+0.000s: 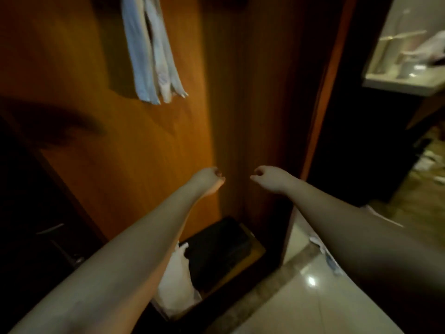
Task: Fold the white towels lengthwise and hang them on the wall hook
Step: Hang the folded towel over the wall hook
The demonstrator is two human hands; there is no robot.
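Dim room, warm orange wooden wall panel (149, 145) filling most of my view, pale glossy floor tiles (301, 297) low on the right. Sweeping left to right now.

Up at top left, the white towels (150, 51) hang down the panel in long narrow strips, long axis running near vertical, lower ends loose and fanned a little. The hook itself is out of frame above, so I can't confirm how they sit on it.

Coming across: my left hand (208, 179) is out in front, fingers curled in on themselves, holding nothing that I can see. Just beside it, a small gap apart, my right hand (268, 177) matches it, fingers curled, also empty as far as I can tell. Both are well below the towels and off to their right, and the left hand is the nearer of the two.

Under my arms, a dark mat or case (221, 249) on the floor with a white plastic bag (177, 280) beside it. Far right, a lit countertop (404, 80) with blurred objects, one pale and cloth-like, too smeared to name.

My read: any touch on those hung towels means reaching up and left, left hand leading. Whether another towel waits, I can't tell.
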